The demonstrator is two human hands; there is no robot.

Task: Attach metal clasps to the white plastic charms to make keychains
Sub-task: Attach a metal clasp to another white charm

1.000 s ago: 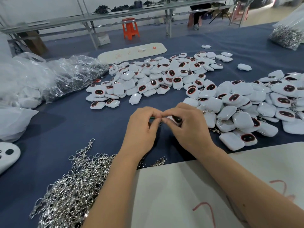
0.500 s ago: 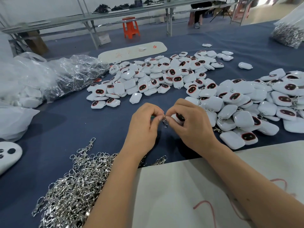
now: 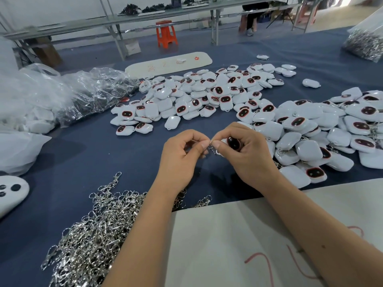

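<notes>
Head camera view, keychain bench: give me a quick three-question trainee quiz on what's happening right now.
1. True or false: the right hand holds a white plastic charm with a dark oval face.
2. Multiple choice: the loose pile of silver metal clasps lies A) at the far edge of the table, B) near the person, left of the left forearm, C) inside the orange plastic stool.
3. Fill in: the left hand pinches a small silver metal ____ against the charm.

Key: 1 true; 2 B; 3 clasp.
</notes>
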